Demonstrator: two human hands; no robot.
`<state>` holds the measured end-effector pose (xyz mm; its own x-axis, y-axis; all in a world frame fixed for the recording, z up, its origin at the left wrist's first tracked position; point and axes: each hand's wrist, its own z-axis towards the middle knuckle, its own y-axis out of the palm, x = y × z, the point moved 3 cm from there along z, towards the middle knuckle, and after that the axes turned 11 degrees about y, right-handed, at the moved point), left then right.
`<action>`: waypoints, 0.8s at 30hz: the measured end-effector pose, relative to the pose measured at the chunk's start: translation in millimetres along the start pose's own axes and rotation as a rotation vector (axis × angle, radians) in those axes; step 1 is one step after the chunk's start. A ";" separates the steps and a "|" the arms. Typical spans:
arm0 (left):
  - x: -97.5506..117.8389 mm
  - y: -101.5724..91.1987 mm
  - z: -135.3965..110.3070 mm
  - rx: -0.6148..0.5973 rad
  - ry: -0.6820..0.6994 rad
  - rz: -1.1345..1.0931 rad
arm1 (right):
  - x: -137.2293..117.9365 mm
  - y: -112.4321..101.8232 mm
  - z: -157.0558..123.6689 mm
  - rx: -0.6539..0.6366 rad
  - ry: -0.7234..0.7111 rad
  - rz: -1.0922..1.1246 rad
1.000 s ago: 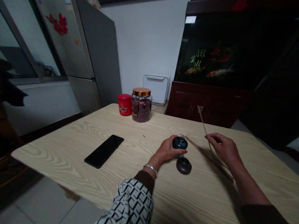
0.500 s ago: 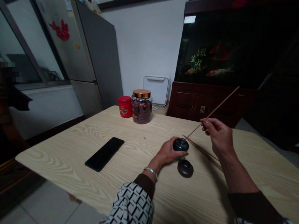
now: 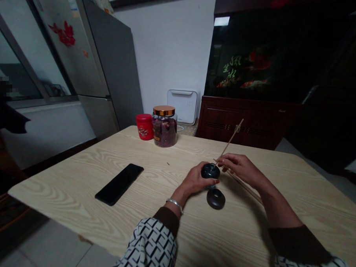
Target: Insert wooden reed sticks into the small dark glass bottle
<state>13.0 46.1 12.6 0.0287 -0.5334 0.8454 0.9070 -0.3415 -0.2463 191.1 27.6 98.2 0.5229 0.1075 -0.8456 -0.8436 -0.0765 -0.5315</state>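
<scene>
My left hand is wrapped around a small dark glass diffuser bottle, keeping it upright on the table. Between the pinched fingertips of my right hand is a thin reed stick, held low near its bottom end. The stick leans up to the right, its lower end at the bottle's mouth; how deep it goes in is hidden. Just in front of the bottle lies a round dark brown cap with a hole in its middle. More reed sticks lie on the table, partly under my right hand.
A black phone lies on the left of the wood-grain table. Towards the back edge stand a red canister and a glass jar of dried flowers. A tiny stick fragment lies mid-table. Beyond is a fish tank.
My right hand has moved down and left along the stick to the bottle's mouth, and the stick now stands steeper. The left hand still grips the bottle. The whole view has shifted slightly.
</scene>
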 end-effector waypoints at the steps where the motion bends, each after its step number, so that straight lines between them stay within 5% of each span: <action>1: 0.5 -0.1 -0.1 -0.004 0.001 0.005 | 3.9 -7.8 0.5 0.003 0.013 -0.033; 6: -1.6 -0.4 -0.2 -0.007 -0.016 0.015 | 45.2 -46.4 7.9 0.175 0.112 -0.492; 10: -3.9 0.3 0.8 -0.001 -0.009 0.005 | 81.6 -45.6 11.1 0.109 0.344 -0.820; 24: -0.2 1.2 2.0 -0.006 -0.014 -0.013 | 109.4 -34.5 12.8 0.126 0.377 -0.717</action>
<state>14.9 47.3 13.1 0.0227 -0.5180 0.8551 0.9050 -0.3527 -0.2377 275.8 54.7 24.7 0.9273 -0.2543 -0.2746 -0.2844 -0.0017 -0.9587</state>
